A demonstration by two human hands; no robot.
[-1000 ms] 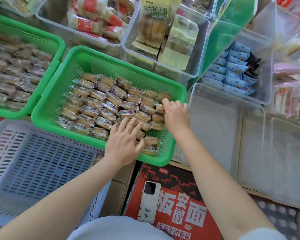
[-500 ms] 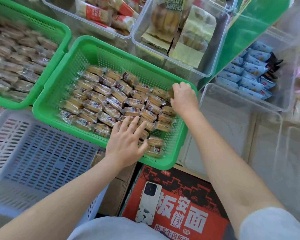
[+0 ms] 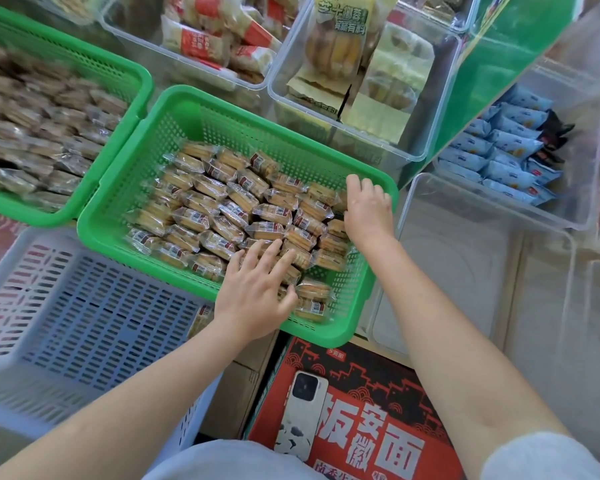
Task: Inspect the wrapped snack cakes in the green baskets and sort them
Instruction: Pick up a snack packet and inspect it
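Shelving crowded with clear plastic bins of packaged snacks formed the background in the head view; two green baskets sat in front of them, and a grey slotted crate stood at lower left, with a red printed carton carrying a phone at bottom centre.

The centre green basket held the wrapped snack cakes, packed in loose overlapping rows across its floor; the left green basket held a similar load, blurred beyond detail. An empty-looking clear bin stood just beside the centre basket on the right.

The left hand lay flat on the nearest cakes, fingers straight and spread, pressing rather than gripping; the right hand was at the basket's right wall with fingers curled down among the cakes at that edge; whether it pinched a cake could not be told, since the fingertips were hidden.

Handling judgement: each cake appeared small and light; the clear film wrapper was likely slick and crinkly, so a flat press would slide it; the cake inside was probably soft and crushable. Recommended hold: a light pinch across the two long sides of the body, or on the crimped end seal for lifting one piece clear of its neighbours; squeezing the faces should be avoided.
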